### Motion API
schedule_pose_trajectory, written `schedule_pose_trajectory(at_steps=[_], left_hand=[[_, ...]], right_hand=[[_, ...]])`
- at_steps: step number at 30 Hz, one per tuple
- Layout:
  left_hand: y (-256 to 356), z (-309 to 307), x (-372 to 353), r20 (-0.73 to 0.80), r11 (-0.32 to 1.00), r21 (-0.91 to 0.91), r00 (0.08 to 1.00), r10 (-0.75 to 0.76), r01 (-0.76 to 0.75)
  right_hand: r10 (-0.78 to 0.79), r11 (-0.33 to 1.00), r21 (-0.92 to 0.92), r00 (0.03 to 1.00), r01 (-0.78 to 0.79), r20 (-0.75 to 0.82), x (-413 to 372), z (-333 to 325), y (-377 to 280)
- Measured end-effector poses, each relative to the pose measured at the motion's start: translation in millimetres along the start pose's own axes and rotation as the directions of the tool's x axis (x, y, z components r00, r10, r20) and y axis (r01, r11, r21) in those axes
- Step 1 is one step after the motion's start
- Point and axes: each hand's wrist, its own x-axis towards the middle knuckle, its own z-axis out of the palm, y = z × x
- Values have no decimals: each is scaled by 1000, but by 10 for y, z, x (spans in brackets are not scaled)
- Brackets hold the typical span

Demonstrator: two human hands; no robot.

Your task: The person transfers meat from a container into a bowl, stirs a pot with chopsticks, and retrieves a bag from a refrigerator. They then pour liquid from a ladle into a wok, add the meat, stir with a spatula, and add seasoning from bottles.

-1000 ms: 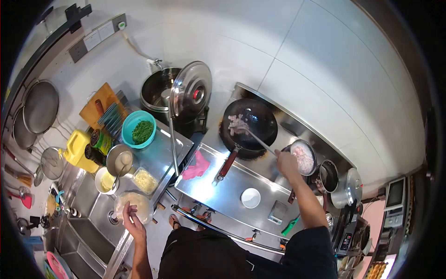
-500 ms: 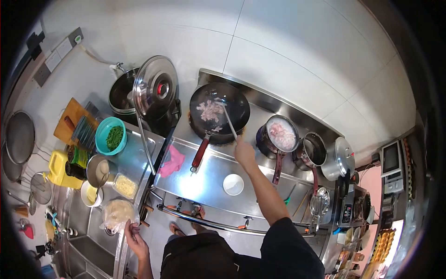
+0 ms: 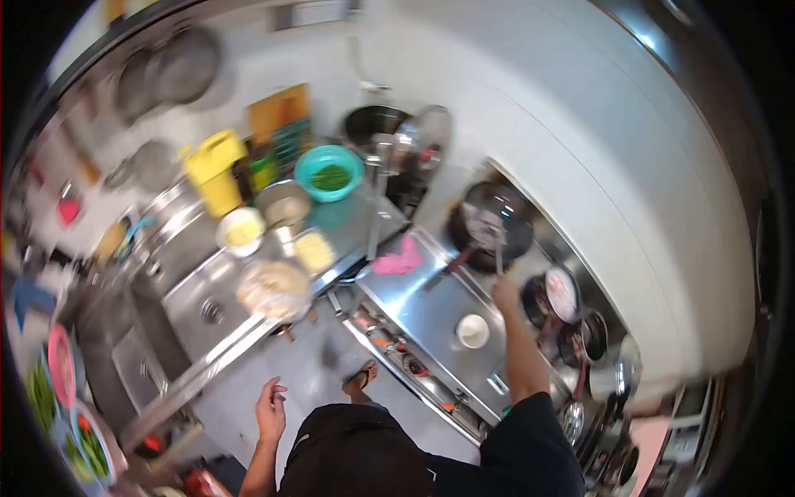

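metal spatula, clasped in the right hand, reaches into the wok; left hand open

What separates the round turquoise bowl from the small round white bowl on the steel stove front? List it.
The turquoise bowl is wide; the white bowl is much smaller. The turquoise bowl holds green leafy pieces, while no food can be made out in the white bowl. The turquoise bowl stands close beside a metal bowl; the white bowl sits by itself. Both are round and upright.
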Motion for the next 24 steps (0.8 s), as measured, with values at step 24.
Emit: schedule_pose_trajectory(at_steps=[24], left_hand=[[-3312, -387, -5113, -434, 477, -684, 217, -874, 552]], right_hand=[[-925, 269, 736, 380, 621, 17, -4527, 1005, -5752]])
